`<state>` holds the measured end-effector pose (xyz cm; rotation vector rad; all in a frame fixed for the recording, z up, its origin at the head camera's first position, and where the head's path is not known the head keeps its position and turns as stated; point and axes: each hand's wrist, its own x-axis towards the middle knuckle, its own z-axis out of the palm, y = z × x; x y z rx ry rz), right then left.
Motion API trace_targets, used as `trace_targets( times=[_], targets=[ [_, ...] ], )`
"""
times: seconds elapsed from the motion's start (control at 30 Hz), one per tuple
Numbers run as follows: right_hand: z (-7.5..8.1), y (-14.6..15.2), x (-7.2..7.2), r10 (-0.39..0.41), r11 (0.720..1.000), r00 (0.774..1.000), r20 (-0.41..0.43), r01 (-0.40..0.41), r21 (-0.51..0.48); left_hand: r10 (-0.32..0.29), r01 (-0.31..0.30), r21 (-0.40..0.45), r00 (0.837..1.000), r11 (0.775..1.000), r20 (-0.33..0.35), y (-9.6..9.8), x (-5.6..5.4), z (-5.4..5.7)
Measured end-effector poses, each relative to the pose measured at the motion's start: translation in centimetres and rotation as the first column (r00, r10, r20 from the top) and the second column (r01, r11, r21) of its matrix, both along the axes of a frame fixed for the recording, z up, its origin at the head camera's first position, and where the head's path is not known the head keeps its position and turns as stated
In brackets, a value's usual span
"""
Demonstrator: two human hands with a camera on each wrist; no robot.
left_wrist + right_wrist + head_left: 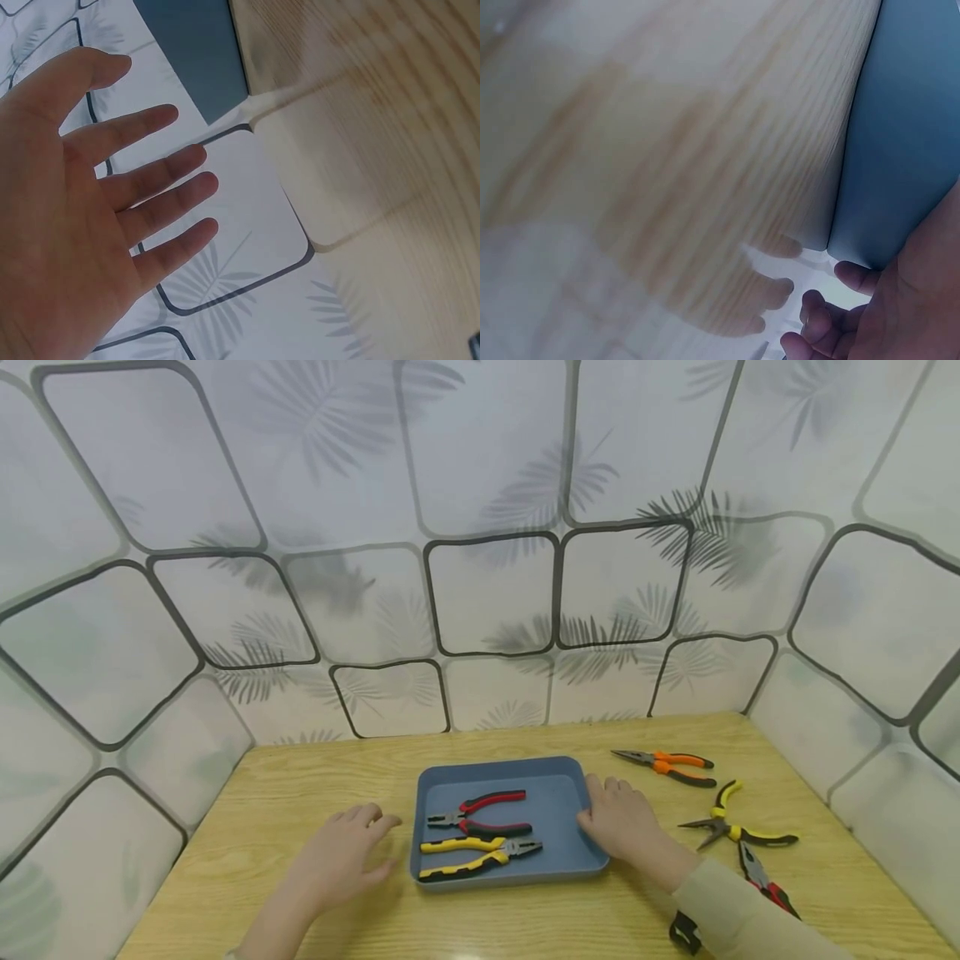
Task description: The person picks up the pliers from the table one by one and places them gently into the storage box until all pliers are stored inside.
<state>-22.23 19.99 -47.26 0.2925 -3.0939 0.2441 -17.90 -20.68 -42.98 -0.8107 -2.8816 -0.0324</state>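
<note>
A blue-grey tray (558, 831) lies on the wooden table with two pliers in it. The red-and-black pliers (480, 814) lie above the yellow-and-black pliers (480, 857), both towards the tray's left side. My right hand (621, 818) holds the tray's right rim, its thumb over the edge; in the right wrist view, bent fingers (821, 322) show beside the blue tray wall (900, 127). Just left of the tray and apart from it, my left hand (341, 860) holds nothing. Its fingers (165, 184) are spread and nearly straight in the left wrist view.
Right of the tray lie orange-and-black long-nose pliers (667, 766), spread yellow-and-black pliers (723, 829) and red-and-black pliers (761, 872), partly covered by my right sleeve (735, 906). A black item (684, 933) shows beside that sleeve. Patterned walls (495, 602) border the table.
</note>
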Motion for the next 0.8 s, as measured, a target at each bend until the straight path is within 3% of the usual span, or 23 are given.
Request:
trace_targets(
  times=[0.27,0.8],
  targets=[
    [0.2,0.0,0.0,0.0,1.0,1.0,0.006,0.0,-0.005,0.055,-0.054,-0.013,0.998,0.998,0.027,-1.0,0.4,0.2],
    [0.2,0.0,0.0,0.004,1.0,1.0,-0.005,-0.004,0.012,0.108,-0.106,-0.031,0.991,0.994,0.083,-1.8,1.0,0.2]
  ],
)
